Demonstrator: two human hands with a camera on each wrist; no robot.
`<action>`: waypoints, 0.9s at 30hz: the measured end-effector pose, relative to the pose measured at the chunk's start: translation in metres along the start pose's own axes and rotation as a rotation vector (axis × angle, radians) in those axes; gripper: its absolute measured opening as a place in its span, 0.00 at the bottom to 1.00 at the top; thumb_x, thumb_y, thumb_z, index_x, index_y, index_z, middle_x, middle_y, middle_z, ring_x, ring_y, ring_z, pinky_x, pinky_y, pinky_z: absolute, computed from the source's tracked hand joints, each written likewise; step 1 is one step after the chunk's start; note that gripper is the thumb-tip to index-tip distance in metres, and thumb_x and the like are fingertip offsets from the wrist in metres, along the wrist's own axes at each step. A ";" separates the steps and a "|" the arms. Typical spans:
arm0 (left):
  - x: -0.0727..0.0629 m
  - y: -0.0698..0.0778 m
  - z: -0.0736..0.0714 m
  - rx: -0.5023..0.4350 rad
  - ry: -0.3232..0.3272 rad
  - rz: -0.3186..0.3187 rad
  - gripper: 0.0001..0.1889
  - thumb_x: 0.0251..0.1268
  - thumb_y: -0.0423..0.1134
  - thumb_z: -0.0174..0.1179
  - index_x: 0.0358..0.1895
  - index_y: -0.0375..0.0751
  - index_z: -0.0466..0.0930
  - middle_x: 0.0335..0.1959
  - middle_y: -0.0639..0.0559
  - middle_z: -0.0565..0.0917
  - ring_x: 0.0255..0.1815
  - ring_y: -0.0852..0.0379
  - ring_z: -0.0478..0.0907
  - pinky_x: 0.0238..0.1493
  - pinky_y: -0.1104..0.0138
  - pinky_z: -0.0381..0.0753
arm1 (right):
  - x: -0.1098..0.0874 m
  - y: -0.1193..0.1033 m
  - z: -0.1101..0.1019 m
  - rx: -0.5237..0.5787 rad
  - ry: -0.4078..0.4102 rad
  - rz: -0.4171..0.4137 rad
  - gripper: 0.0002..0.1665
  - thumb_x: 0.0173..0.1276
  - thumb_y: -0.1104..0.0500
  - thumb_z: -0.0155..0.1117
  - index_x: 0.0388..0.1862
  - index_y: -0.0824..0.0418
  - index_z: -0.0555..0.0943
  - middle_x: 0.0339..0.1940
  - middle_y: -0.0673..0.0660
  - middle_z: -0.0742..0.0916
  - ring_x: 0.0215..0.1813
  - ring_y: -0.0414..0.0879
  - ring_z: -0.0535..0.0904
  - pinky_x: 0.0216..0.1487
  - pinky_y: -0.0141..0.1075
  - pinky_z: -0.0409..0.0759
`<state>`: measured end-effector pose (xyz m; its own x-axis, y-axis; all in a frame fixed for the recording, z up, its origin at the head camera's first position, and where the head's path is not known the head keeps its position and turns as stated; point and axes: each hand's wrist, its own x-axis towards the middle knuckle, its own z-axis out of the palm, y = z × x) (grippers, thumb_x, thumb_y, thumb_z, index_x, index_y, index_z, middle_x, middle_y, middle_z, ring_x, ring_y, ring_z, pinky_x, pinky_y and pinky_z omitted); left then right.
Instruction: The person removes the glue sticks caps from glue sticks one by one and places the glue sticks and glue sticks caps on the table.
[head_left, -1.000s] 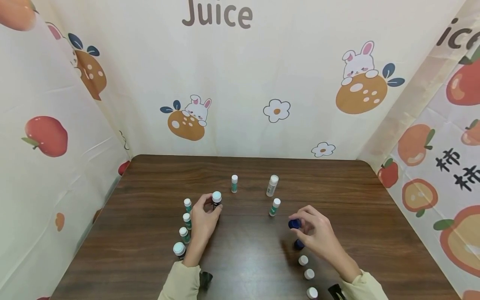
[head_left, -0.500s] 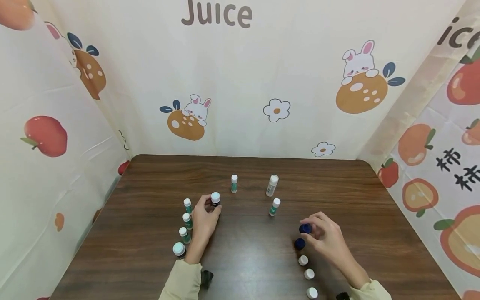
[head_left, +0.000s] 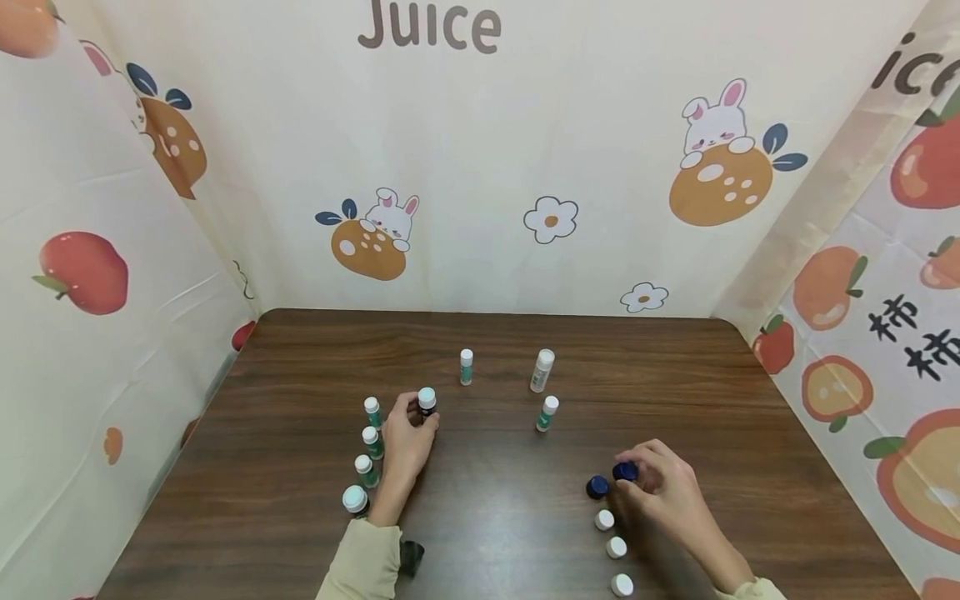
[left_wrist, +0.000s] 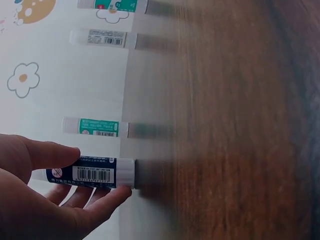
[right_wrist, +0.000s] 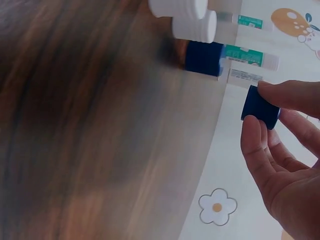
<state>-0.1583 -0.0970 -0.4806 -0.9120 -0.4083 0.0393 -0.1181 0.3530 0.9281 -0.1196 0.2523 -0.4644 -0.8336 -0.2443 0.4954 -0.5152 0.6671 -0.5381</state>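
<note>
My left hand (head_left: 405,450) grips a dark blue glue stick (left_wrist: 95,171) with white ends, upright over the table at left of centre. In the left wrist view, thumb and fingers wrap its barcode label, and its lower white end is close to the wood. On the right side my right hand (head_left: 670,493) pinches a small dark blue cap (right_wrist: 261,107) between thumb and fingertips. Just left of that hand stands another dark blue cap (head_left: 597,487). A line of white caps (head_left: 617,547) runs from it toward the near edge.
Left of my left hand stand several green glue sticks (head_left: 372,442) and one larger dark, white-topped one (head_left: 356,500). Farther back are a small green stick (head_left: 467,367), a white stick (head_left: 542,372) and another green stick (head_left: 547,414). Printed cloth (head_left: 480,150) encloses the table.
My right hand has moved right and toward me with the blue cap, from beyond the other blue cap to beside it. My left hand has barely shifted and still grips the glue stick.
</note>
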 end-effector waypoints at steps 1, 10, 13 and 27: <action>0.000 0.000 0.000 0.000 0.000 -0.001 0.18 0.55 0.28 0.63 0.50 0.33 0.75 0.46 0.37 0.81 0.49 0.43 0.79 0.48 0.52 0.78 | -0.001 0.001 0.000 -0.004 0.000 0.003 0.26 0.31 0.78 0.76 0.31 0.57 0.83 0.29 0.47 0.78 0.22 0.38 0.68 0.21 0.23 0.63; 0.000 0.000 0.000 -0.007 0.006 0.011 0.19 0.55 0.27 0.63 0.51 0.33 0.74 0.47 0.37 0.80 0.49 0.43 0.79 0.48 0.52 0.78 | -0.012 0.008 0.001 -0.025 -0.018 0.051 0.25 0.32 0.76 0.78 0.31 0.56 0.83 0.30 0.47 0.79 0.26 0.38 0.70 0.22 0.27 0.66; 0.000 0.004 -0.001 -0.025 0.007 0.027 0.19 0.54 0.27 0.64 0.50 0.34 0.75 0.47 0.38 0.80 0.49 0.44 0.79 0.48 0.53 0.79 | -0.016 0.011 0.001 -0.036 -0.022 0.066 0.25 0.32 0.76 0.77 0.31 0.56 0.83 0.31 0.46 0.80 0.29 0.38 0.71 0.24 0.28 0.67; -0.006 0.038 -0.010 0.029 0.014 0.103 0.24 0.47 0.32 0.69 0.52 0.42 0.76 0.54 0.45 0.76 0.58 0.44 0.69 0.57 0.48 0.67 | -0.027 0.021 0.001 -0.061 -0.063 0.128 0.24 0.33 0.75 0.76 0.30 0.56 0.83 0.29 0.46 0.78 0.28 0.36 0.70 0.24 0.29 0.68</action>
<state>-0.1532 -0.0896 -0.4414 -0.9142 -0.3805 0.1392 -0.0357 0.4179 0.9078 -0.1085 0.2726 -0.4896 -0.9036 -0.1973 0.3803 -0.3925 0.7370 -0.5503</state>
